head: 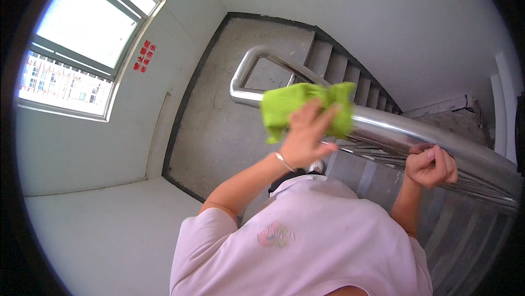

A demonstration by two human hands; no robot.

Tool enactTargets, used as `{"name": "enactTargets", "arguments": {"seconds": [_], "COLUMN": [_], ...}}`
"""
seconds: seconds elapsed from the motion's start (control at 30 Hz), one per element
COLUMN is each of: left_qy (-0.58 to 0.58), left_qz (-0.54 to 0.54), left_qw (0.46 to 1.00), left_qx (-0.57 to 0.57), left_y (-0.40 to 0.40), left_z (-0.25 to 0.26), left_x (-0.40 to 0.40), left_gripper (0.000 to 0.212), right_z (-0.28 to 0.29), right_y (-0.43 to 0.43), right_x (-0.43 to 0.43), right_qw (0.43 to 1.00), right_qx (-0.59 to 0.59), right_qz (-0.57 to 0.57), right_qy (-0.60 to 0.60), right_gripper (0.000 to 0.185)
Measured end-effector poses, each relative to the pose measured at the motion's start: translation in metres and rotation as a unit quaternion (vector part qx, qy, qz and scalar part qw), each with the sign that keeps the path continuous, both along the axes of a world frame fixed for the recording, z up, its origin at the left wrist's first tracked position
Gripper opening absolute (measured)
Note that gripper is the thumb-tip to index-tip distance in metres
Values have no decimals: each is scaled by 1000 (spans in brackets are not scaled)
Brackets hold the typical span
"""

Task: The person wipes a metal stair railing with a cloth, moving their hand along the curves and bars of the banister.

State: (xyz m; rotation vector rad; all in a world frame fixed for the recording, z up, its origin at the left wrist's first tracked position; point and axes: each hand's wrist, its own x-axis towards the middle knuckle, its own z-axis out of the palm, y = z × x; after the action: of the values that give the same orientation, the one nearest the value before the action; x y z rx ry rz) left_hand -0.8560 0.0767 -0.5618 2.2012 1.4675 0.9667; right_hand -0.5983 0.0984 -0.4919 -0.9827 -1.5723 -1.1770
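A bright green cloth (283,105) lies draped over the polished metal handrail (393,126), close to the rail's looped end. My left hand (305,136) holds it against the rail from above, fingers spread and slightly blurred, a pale bracelet around the wrist. My right hand (431,167) is curled into a loose fist at the near side of the rail, farther to the right. Nothing shows inside that fist, and whether it touches the rail I cannot tell.
Behind the rail, concrete steps (336,66) descend rightward from a grey landing (213,78). More steps (447,230) lie at the lower right. A metal-framed window (90,21) is in the left wall, beside red writing. Thin balusters (377,150) run under the rail.
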Motion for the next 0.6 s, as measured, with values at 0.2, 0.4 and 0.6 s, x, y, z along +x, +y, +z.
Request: {"name": "enactTargets", "arguments": {"seconds": [0.2, 0.4, 0.6], "left_qy": [-13, 43, -6], "left_qz": [-116, -100, -137], "left_qw": [985, 986, 976], "left_qx": [126, 123, 171], "left_y": [28, 48, 36], "left_z": [29, 11, 68], "left_x": [34, -4, 94], "left_gripper": [60, 68, 65], "right_z": [0, 16, 43], "right_y": [-4, -28, -46], "right_x": [-1, -7, -40], "right_qw": [999, 964, 918], "right_qx": [-40, -160, -260], "right_qz": [37, 190, 281], "right_qy": [1, 91, 100], "right_gripper": [9, 17, 24]}}
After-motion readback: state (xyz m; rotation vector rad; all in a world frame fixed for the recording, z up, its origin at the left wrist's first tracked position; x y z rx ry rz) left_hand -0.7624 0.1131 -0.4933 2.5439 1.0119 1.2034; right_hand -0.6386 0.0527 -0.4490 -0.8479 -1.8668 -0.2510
